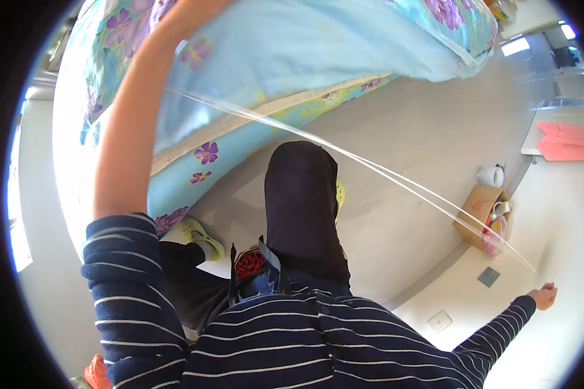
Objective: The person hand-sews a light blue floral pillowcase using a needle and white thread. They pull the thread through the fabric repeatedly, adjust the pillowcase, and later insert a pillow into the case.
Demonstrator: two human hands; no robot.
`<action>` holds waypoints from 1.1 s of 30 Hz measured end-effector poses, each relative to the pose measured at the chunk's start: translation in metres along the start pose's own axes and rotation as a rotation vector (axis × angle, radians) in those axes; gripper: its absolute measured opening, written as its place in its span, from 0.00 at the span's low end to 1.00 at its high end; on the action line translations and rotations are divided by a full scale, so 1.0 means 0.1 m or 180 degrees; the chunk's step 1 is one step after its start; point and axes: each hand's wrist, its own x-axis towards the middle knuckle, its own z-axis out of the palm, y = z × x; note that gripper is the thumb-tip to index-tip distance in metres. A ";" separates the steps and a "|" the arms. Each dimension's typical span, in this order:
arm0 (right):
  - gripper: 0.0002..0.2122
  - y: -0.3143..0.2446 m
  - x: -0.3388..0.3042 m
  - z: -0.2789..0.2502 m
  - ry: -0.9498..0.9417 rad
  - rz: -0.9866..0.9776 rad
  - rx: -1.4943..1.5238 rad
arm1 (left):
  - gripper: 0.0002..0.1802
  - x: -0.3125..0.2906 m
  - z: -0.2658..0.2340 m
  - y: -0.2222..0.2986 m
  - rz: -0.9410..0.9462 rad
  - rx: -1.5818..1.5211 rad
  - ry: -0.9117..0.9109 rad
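Observation:
A doubled white thread [344, 150] runs taut from the quilt [266, 58] on the left, across my front, down to the far right. At its right end my right hand [544, 296] is closed on it, arm stretched out sideways. The last bit of thread before the fingers blurs. My left hand [191, 14] reaches over the quilt at the top edge; its fingers are cut off from view. The quilt has a light blue face and purple flowers along its borders. It lies over a bed [204, 170] with a matching flowered side.
A cardboard box [472, 211] with items in it stands by the right wall, with a white cup-like container [490, 176] beside it. Pink paper-like pieces [570, 141] lie farther right. Below my knee [302, 188] is the grey floor [396, 146].

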 end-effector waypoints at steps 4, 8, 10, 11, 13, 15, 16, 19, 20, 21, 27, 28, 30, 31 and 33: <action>0.10 0.93 0.44 -0.52 0.0543 0.0319 -0.0706 | 0.18 0.15 0.04 -0.50 -0.0011 0.1536 0.0056; 0.12 1.80 -0.17 0.03 -0.1172 0.0253 -0.1437 | 0.26 -0.04 0.25 -0.62 -0.0154 0.1564 0.0222; 0.10 1.39 -1.49 0.97 -0.2071 -0.0021 0.0215 | 0.25 -0.38 0.25 -0.30 0.0344 0.2019 0.0594; 0.09 0.69 -2.14 1.27 -0.2728 -0.0618 0.0172 | 0.20 -0.49 0.29 -0.22 0.0915 0.2255 0.0912; 0.07 -0.56 -3.25 1.60 -0.3048 0.0981 0.0844 | 0.17 -0.76 0.33 -0.07 0.1703 0.2285 0.1037; 0.05 -1.31 -4.09 1.71 -0.3670 0.0721 0.0821 | 0.18 -1.25 0.31 0.10 0.2064 0.2089 0.0623; 0.05 -1.73 -4.48 1.68 -0.4098 0.0531 0.0860 | 0.19 -1.58 0.29 -0.02 0.2427 0.2047 0.0399; 0.02 -2.41 -5.41 1.58 -0.4885 -0.1164 0.2018 | 0.17 -2.47 0.05 -0.20 0.2390 0.2108 -0.1275; 0.04 -2.62 -5.64 1.54 -0.4774 -0.2085 0.2407 | 0.18 -2.75 -0.11 -0.39 0.2027 0.2476 -0.1812; 0.04 -2.78 -5.87 1.49 -0.4802 -0.2651 0.2855 | 0.21 -3.00 -0.30 -0.65 0.1587 0.2630 -0.1919; 0.03 -3.09 -6.50 1.69 -0.5575 -0.4674 0.3259 | 0.22 -3.37 -0.94 -1.36 0.2089 0.2701 -0.2034; 0.04 -3.08 -6.46 1.72 -0.5738 -0.4610 0.3185 | 0.21 -3.32 -0.91 -1.41 0.2213 0.2495 -0.1978; 0.05 -3.06 -6.28 1.69 -0.5807 -0.4539 0.3004 | 0.14 -3.48 -0.82 -1.64 0.2389 0.2455 -0.1184; 0.06 -3.04 -6.21 1.66 -0.5715 -0.4544 0.2973 | 0.11 -3.43 -0.86 -1.54 0.2336 0.2335 -0.1397; 0.08 -3.06 -6.04 1.64 -0.6068 -0.4562 0.2482 | 0.11 -3.40 -0.85 -1.57 0.2376 0.2027 -0.1289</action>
